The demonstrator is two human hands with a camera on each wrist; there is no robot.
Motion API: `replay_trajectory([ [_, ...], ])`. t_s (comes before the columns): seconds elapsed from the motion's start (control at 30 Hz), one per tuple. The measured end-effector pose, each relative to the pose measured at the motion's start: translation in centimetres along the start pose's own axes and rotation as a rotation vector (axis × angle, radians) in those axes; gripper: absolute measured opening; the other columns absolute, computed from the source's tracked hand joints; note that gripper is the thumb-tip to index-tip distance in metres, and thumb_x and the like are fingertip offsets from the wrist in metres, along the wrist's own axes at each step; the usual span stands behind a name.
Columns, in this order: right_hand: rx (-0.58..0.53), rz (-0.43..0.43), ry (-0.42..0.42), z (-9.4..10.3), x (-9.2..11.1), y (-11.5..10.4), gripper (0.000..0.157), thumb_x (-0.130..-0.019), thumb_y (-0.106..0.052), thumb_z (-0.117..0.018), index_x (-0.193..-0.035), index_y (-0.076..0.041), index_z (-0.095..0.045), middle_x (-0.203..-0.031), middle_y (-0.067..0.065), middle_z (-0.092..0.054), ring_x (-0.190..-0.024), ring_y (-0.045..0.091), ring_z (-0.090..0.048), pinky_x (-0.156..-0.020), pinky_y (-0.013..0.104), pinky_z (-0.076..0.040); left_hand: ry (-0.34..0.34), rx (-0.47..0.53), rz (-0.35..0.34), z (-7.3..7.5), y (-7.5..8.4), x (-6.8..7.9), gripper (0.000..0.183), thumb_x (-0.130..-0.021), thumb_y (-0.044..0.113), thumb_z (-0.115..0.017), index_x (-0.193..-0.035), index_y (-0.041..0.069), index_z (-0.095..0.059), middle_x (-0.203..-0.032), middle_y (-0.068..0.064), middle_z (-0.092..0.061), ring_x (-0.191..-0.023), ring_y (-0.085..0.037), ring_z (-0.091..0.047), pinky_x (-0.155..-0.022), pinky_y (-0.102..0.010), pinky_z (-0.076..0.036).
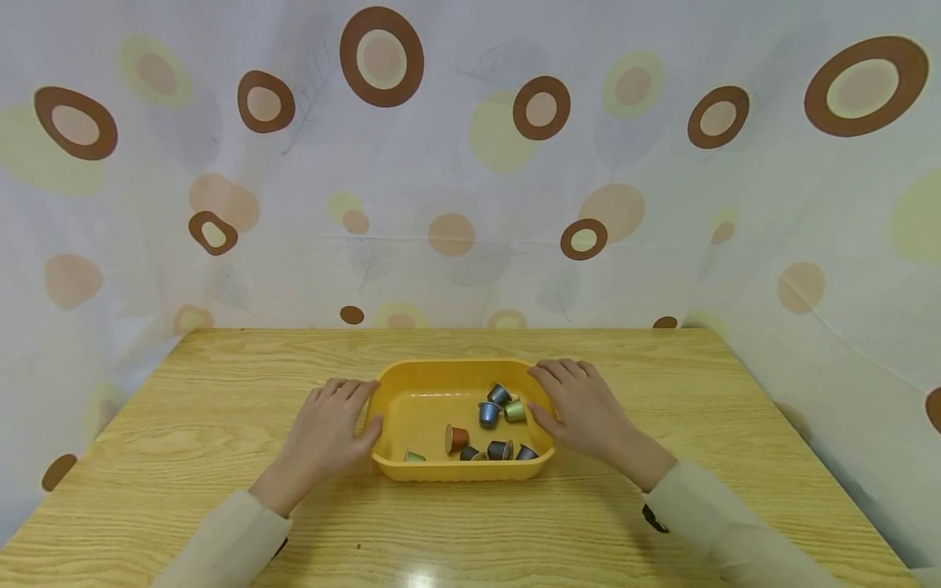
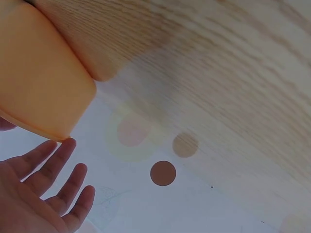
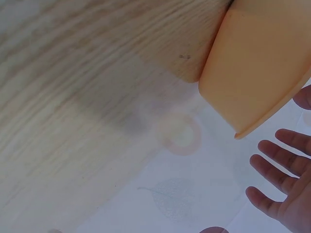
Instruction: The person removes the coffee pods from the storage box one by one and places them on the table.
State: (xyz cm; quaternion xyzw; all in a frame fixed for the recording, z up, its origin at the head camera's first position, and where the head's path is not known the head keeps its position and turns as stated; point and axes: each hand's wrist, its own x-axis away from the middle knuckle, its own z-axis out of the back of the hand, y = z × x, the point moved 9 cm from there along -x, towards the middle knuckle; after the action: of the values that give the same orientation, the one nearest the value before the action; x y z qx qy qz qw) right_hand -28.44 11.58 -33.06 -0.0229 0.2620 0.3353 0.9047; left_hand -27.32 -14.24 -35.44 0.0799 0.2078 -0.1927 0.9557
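Observation:
A yellow plastic bin [image 1: 463, 472] stands on the table with several small coffee capsules inside. A blue capsule [image 1: 488, 414], a dark one [image 1: 499, 394] and a green one [image 1: 515, 410] cluster at its right. Nearer the front lie an orange-brown capsule [image 1: 457, 439] and several dark ones, with another green one [image 1: 415, 456] partly hidden by the front wall. My left hand [image 1: 331, 429] is at the bin's left end, two fingertips touching the rim in the left wrist view. At the right end, my right hand [image 1: 584, 408] has its fingers spread just off the rim, thumb beside the wall.
The wood-grain table [image 1: 220, 408] extends around the bin on all sides. A white cloth [image 1: 456, 163] printed with brown rings and pale spots hangs behind the table and along both sides. Light-coloured sleeves [image 1: 228, 543] cover both forearms.

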Motion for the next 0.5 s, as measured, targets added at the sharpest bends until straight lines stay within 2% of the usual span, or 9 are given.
replay_trajectory([
  [0.1, -0.002, 0.012, -0.017, -0.2, -0.5, -0.2, 0.042, -0.081, -0.032, -0.064, -0.115, -0.007, -0.06, -0.113, 0.009, -0.06, -0.102, 0.027, -0.056, -0.087, 0.047, -0.044, 0.003, 0.0, 0.002, -0.1, -0.1, -0.2, 0.042, -0.084, 0.031, -0.054, -0.119, 0.009, -0.058, -0.109, -0.007, -0.064, -0.104, -0.03, -0.054, -0.085, -0.046, -0.044],
  [0.33, 0.025, 0.032, -0.117, -1.9, -1.1, -0.3, 0.043, -0.084, -0.033, -0.061, -0.118, -0.008, -0.057, -0.115, 0.007, -0.059, -0.104, 0.025, -0.054, -0.088, 0.046, -0.043, -0.009, -0.014, 0.011, -0.6, -0.2, -0.5, 0.043, -0.084, 0.028, -0.055, -0.122, 0.008, -0.057, -0.112, -0.007, -0.063, -0.105, -0.03, -0.054, -0.085, -0.046, -0.044],
  [0.5, 0.038, 0.052, -0.139, -2.5, -1.3, -0.6, 0.042, -0.083, -0.034, -0.061, -0.117, -0.009, -0.057, -0.112, 0.005, -0.059, -0.102, 0.023, -0.055, -0.089, 0.045, -0.043, -0.026, -0.006, 0.017, -0.8, -0.2, -0.6, 0.043, -0.085, 0.027, -0.055, -0.124, 0.009, -0.056, -0.115, -0.007, -0.062, -0.108, -0.03, -0.052, -0.087, -0.047, -0.043],
])
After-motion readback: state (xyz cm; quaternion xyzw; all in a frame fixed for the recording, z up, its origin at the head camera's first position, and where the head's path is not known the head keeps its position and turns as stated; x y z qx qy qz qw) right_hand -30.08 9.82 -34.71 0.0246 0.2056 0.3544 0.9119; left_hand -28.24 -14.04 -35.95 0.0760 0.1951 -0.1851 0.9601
